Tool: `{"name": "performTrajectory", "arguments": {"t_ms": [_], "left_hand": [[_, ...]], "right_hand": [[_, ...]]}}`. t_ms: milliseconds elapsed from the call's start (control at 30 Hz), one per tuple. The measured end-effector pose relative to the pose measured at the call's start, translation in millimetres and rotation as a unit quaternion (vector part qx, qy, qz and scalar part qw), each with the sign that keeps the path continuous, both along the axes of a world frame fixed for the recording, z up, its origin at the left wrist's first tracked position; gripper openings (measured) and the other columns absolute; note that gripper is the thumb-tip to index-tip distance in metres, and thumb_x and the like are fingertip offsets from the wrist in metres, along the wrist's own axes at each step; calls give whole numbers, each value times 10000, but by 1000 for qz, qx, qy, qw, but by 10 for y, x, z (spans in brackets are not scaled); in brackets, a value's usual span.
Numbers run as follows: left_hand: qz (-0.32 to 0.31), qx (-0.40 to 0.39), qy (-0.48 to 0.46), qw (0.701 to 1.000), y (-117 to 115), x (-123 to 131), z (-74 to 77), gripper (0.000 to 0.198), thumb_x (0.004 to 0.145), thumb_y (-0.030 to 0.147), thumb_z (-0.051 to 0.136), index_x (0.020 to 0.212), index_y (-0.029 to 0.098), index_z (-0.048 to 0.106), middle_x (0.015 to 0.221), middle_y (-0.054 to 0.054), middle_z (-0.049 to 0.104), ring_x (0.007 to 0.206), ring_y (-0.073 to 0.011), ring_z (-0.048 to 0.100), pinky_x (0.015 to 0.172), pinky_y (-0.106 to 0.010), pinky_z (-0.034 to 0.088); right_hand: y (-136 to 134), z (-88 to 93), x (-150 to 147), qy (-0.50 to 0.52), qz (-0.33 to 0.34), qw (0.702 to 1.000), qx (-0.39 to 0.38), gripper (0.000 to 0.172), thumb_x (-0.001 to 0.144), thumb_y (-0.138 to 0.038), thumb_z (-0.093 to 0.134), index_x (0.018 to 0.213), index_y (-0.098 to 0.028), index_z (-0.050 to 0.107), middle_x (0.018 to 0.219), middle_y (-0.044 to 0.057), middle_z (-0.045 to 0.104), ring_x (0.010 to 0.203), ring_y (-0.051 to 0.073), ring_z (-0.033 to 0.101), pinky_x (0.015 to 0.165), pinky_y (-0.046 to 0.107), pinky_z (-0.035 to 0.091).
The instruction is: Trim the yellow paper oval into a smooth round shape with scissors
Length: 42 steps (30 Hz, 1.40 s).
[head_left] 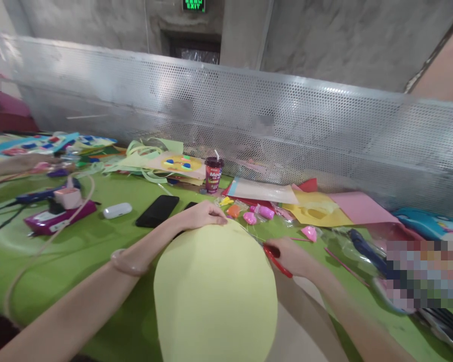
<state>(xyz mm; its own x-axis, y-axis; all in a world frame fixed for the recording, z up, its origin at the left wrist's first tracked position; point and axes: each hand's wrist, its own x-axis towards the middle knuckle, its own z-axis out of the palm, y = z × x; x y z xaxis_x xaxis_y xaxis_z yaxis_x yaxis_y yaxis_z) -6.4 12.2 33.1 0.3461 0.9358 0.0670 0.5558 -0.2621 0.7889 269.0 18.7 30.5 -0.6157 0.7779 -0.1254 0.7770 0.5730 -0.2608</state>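
Note:
A large pale yellow sheet (pixel 217 296) with a rounded outline fills the lower middle, tilted up toward me. My left hand (pixel 204 215) pinches its top edge, fingers closed over the far side. At the sheet's right edge, my right hand (pixel 285 255) is closed around red-handled scissors (pixel 277 262). The scissors' blades are mostly hidden behind the sheet. A thin light strip trails near the top right edge. Below my right forearm lies a light beige sheet (pixel 302 322).
A black phone (pixel 157 211), a white case (pixel 117 210) and a purple power strip (pixel 60 218) with a cable lie left on the green table. A drink cup (pixel 213 176) stands ahead, near coloured papers (pixel 320 208) and small clay packets (pixel 262 212). A perforated metal panel (pixel 226 115) borders the back.

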Motion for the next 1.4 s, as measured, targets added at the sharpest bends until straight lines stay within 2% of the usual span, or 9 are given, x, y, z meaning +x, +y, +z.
{"name": "performTrajectory", "arguments": {"t_ms": [400,633,900,1400], "left_hand": [[-21,-3,3,1000,-1,1,-28,335,694,474,586,805,176,688,797,-26,669,735,-177,585,654,-232,406],[-26,-10,4,1000,-2,9,-25,329,692,467,590,796,170,687,783,-27,667,721,-174,580,634,-226,400],[-37,-21,14,999,-19,47,-10,299,694,423,587,793,160,690,741,-22,654,673,-154,565,601,-217,375],[-43,-39,22,998,-64,103,18,269,691,403,592,760,159,679,689,-17,629,597,-125,528,545,-212,349]], "right_hand": [[-13,-20,-19,11,-5,1000,-3,163,656,-36,420,572,-171,386,567,-3,509,507,103,389,485,247,225],[-53,18,-41,-19,-5,1000,10,177,668,-36,410,560,-168,363,559,-5,497,488,91,358,479,244,210],[-37,27,-61,-40,16,999,23,149,695,-48,405,627,-164,469,614,13,535,520,104,399,494,238,220],[-21,3,-54,-58,30,997,49,141,709,-110,431,584,-166,394,556,-7,487,480,82,352,467,234,185]]}}
